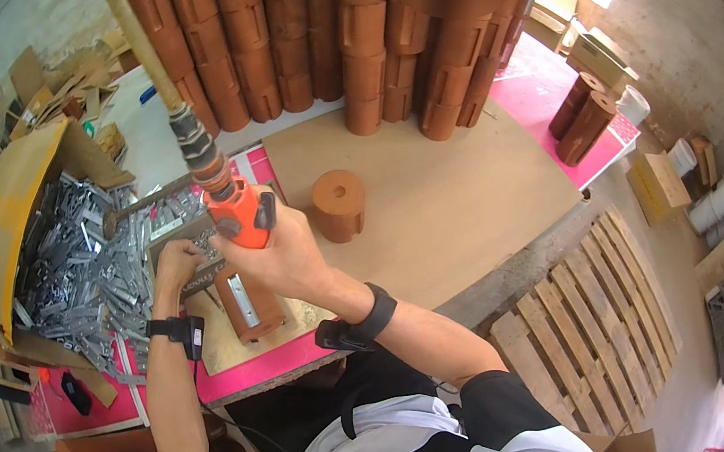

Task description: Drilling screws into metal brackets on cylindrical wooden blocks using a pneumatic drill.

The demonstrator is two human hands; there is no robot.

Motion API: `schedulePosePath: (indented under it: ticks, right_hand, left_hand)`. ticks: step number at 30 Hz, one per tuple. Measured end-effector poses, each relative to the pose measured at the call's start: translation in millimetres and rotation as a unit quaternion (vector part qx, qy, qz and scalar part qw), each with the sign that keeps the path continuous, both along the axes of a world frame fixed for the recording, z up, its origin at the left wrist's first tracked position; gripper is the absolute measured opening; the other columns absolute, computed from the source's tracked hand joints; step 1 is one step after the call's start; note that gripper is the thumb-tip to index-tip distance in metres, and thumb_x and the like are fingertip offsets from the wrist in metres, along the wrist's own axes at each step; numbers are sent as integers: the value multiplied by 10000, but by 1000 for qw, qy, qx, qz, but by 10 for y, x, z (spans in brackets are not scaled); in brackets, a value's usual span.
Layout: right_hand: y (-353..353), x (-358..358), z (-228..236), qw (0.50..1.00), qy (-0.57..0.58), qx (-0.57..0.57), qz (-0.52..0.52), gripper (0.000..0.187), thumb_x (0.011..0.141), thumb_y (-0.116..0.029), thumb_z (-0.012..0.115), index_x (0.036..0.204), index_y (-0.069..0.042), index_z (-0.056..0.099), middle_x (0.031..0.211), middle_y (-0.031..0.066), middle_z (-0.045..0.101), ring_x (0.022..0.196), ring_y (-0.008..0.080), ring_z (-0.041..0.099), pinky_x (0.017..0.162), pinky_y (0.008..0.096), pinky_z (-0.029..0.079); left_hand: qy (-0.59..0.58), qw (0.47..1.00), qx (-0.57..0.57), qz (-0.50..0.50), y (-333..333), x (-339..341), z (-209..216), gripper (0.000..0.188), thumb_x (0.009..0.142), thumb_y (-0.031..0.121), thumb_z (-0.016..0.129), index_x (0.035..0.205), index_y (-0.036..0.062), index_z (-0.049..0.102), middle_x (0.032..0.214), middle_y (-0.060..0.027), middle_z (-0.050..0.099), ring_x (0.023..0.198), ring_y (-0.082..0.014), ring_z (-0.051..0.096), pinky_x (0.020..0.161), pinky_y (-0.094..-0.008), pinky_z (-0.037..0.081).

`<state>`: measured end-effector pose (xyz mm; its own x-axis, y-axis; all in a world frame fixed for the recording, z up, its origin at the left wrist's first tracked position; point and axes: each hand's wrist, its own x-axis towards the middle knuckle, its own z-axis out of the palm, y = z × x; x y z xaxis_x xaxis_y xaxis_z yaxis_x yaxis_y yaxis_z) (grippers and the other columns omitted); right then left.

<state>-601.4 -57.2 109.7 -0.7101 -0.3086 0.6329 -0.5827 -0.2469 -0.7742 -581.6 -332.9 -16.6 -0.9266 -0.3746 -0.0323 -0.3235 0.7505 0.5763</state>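
My right hand (288, 254) grips an orange-red pistol-shaped power driver (242, 212) above the workbench, its hose fitting (193, 145) leading up to a thick yellowish hose. Just below lies a brown grooved cylinder (262, 317) with a silver metal strip (243, 300) set along its upper side. My left hand (177, 266) is at a small box (205, 276) of little metal parts beside that cylinder. Its fingers are bent together, and whatever they pinch is too small or hidden to make out. Another brown cylinder (338, 208) stands upright farther back.
Tall stacks of brown cylinders (357, 24) line the back of the bench. A yellow-edged carton (19, 217) at left holds a heap of metal strips (92, 262). Two more cylinders (584, 127) stand on the pink surface at far right. A wooden pallet (596, 313) lies right.
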Motion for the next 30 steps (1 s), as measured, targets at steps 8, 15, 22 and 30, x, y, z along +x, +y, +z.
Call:
schedulePosePath:
  ticks: [8, 15, 22, 30]
  right_hand:
    - [12, -20, 18, 1000, 9, -10, 21, 424, 778, -129, 730, 1117, 12, 518, 798, 131, 618, 703, 251, 628, 694, 347, 504]
    - [83, 8, 73, 1000, 17, -5, 26, 427, 779, -137, 727, 1116, 17, 515, 802, 136, 627, 713, 256, 639, 700, 353, 507]
    - [90, 85, 145, 1000, 17, 13, 7, 463, 763, -135, 739, 1132, 21, 506, 828, 163, 643, 766, 258, 670, 722, 357, 516]
    - [100, 138, 227, 1000, 1, 21, 11, 368, 751, -162, 780, 1031, -14, 591, 803, 128, 650, 727, 115, 619, 700, 310, 519]
  left_hand:
    - [51, 995, 84, 12, -43, 82, -15, 251, 683, 15, 720, 932, 7, 744, 844, -141, 726, 758, -211, 688, 712, -309, 515]
    - [99, 991, 64, 58, 27, 98, -49, 241, 710, 33, 713, 948, 7, 735, 807, -130, 719, 746, -196, 680, 708, -308, 515]
    - [294, 932, 191, 90, 202, 251, 117, 181, 852, 47, 643, 1010, -37, 675, 879, -97, 690, 776, -155, 657, 657, -275, 518]
    - [334, 885, 308, 100, 720, 1000, 369, 301, 884, -29, 609, 1183, -53, 588, 1093, -144, 650, 969, -212, 665, 859, -306, 545]
